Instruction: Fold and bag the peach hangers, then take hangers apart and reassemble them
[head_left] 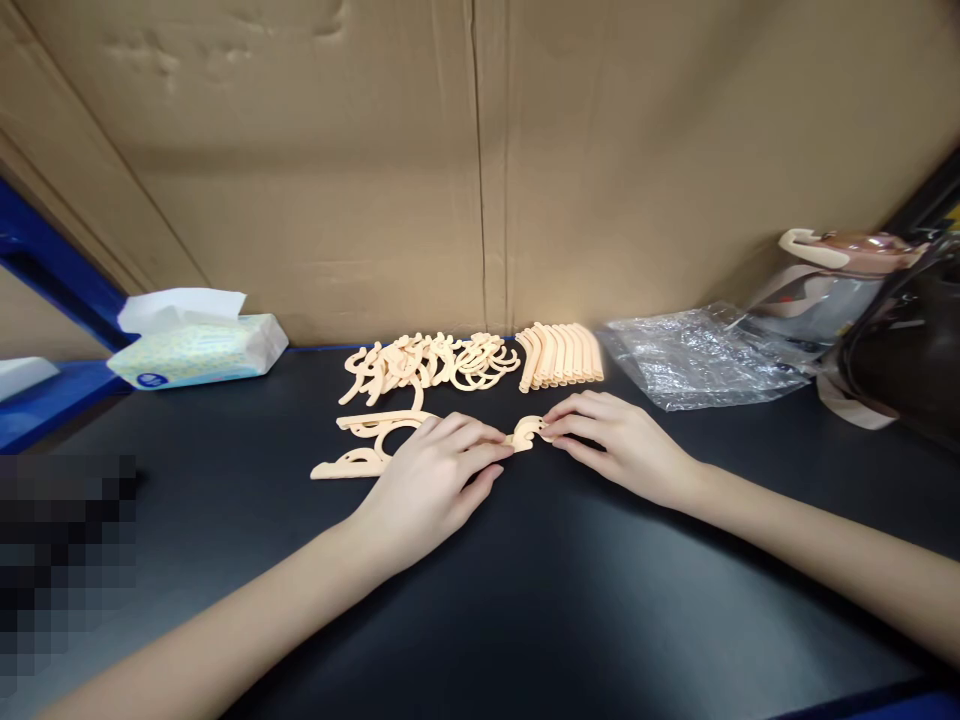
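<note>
Between my two hands is a small curved peach plastic hanger piece (527, 432), low over the black tabletop. My left hand (439, 470) pinches its left end with the fingertips. On its right end the thumb and fingers of my right hand (626, 440) are closed. Partly covered by my left hand, a folding plastic hanger (356, 425) lies on the table, its arms and round middle showing. Behind are a loose pile of hook-shaped pieces (405, 362), a heap of rings (484, 362) and a neat row of bent hanger arms (561, 355).
A tissue pack (202, 350) sits at the back left. Crumpled clear plastic bags (697, 355) lie at the back right, beside a clear bottle with a brownish lid (862, 252) and a dark bag (900, 340). A cardboard wall (480, 170) closes off the back.
</note>
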